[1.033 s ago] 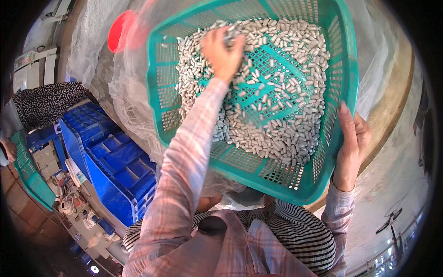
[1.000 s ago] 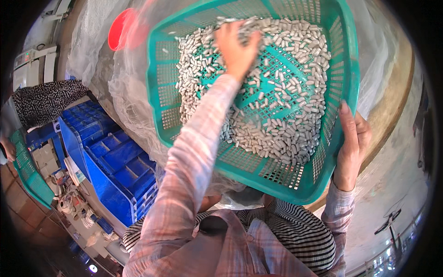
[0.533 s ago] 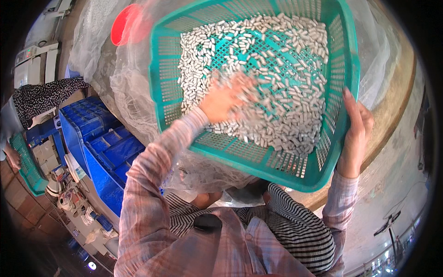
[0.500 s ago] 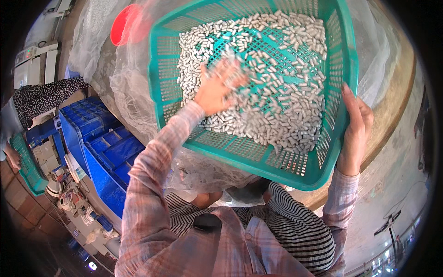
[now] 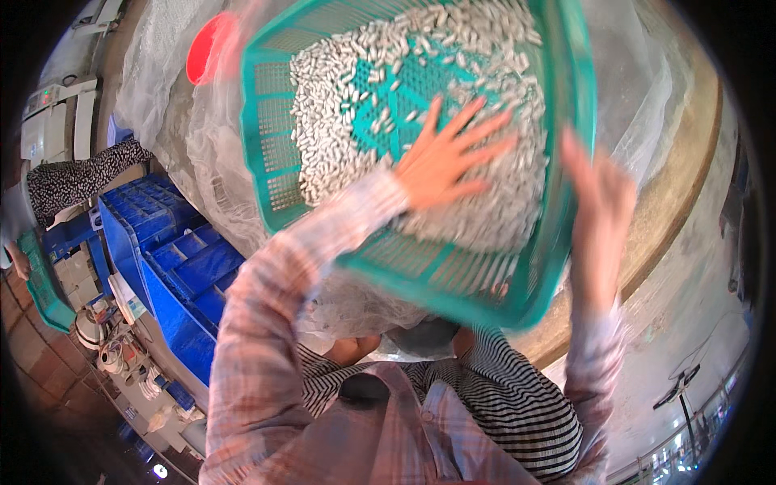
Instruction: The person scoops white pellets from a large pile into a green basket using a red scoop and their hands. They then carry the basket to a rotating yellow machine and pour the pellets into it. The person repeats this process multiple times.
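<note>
A green plastic basket (image 5: 271,218) with mesh walls is tilted in front of me. Small whitish cylindrical pieces (image 5: 331,105) cover much of its floor, and bare green mesh shows near the middle. My left hand (image 5: 444,162) is open, fingers spread and palm down, over the pieces on the right half of the basket. At the basket's right rim my right hand (image 5: 600,210) has its thumb over the edge; motion smears it, and its other fingers are partly hidden. Pieces near the right side are blurred too.
Crumpled clear plastic sheeting (image 5: 218,153) lies around the basket, with a red container (image 5: 208,48) behind it. Blue crates (image 5: 182,259) stand at the left. Beyond them another person's hand (image 5: 18,263) is at a second green basket (image 5: 48,291).
The basket and my right hand have shifted left. My left hand has moved right across the pieces, and its fingers are now clearly spread. Pieces have slid about on the basket floor.
</note>
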`<state>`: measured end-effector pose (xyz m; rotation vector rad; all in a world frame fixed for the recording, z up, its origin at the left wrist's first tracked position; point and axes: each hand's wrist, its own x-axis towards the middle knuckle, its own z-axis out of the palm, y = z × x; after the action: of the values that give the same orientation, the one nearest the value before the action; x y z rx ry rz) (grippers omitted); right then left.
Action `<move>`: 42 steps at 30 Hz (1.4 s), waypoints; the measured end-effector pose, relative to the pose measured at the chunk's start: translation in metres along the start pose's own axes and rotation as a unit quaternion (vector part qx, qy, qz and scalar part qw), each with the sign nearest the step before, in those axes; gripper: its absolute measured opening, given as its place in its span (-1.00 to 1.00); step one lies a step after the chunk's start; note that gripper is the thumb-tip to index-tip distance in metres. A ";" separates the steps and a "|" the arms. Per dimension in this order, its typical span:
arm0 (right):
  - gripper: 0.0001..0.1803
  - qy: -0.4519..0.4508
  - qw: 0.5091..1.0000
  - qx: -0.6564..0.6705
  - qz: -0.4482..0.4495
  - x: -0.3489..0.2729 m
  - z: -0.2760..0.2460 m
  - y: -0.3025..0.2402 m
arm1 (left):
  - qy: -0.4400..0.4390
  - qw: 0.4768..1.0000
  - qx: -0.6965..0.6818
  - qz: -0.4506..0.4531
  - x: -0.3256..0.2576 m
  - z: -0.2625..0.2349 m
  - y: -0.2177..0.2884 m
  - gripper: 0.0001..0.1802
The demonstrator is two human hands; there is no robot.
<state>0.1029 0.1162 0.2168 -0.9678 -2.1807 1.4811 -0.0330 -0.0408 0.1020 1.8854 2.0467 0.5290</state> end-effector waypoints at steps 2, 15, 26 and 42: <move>-0.68 0.054 0.990 0.104 0.074 -0.019 -0.009 0.018 | -0.044 0.998 0.054 0.012 -0.046 -0.004 -0.005 -0.28; -0.77 0.101 0.946 0.238 0.196 -0.014 -0.006 0.016 | 0.421 0.882 -0.011 -0.209 0.026 0.026 -0.101 -0.59; -0.79 0.089 0.943 0.251 0.201 -0.012 -0.013 0.034 | -0.186 0.973 0.000 0.133 -0.097 -0.001 -0.029 -0.32; -0.81 0.105 0.943 0.250 0.195 -0.007 -0.010 0.015 | 0.099 0.993 -0.055 -0.011 0.051 0.034 0.039 -0.25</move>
<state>0.1191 0.1213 0.2082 -1.3342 -1.4048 1.8753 0.0124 0.0144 0.0913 1.8067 2.1083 0.8365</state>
